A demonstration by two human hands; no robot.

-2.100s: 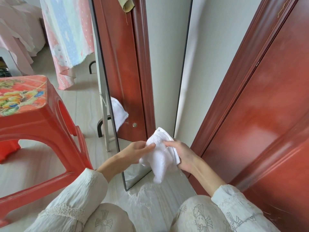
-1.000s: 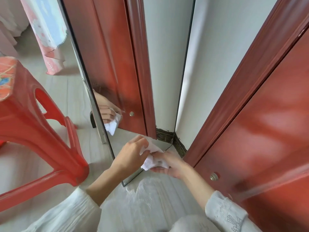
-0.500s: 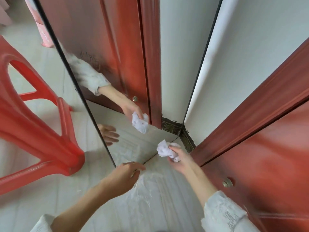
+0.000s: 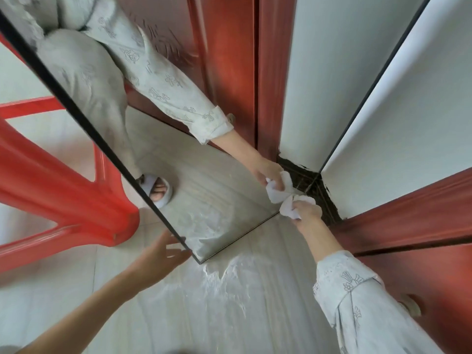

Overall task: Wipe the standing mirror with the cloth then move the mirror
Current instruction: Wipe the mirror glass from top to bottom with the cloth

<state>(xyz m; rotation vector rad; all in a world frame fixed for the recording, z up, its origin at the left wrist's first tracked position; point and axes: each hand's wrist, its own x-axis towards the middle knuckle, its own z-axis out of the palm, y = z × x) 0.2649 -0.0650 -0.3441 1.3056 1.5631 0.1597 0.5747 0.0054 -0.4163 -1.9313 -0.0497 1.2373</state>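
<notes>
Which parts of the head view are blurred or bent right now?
Head view: left hand motion-blurred at the fingers; right hand and cloth fairly sharp; wide-angle lens splays the mirror frame and door edges outward; soft daylight, no harsh glare.

- The red stool (image 4: 63, 200) stands just beside my mirror (image 4: 204, 195)'s left edge, crowding my left hand (image 4: 158, 259).
- The wall (image 4: 408, 123) and red door frame (image 4: 408, 221) box in my right hand (image 4: 305, 213) at the corner.
- The floor (image 4: 217, 302) before the mirror seems open.

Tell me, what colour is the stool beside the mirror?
The stool is bright red, plainest in the head view, left of the mirror.
</notes>
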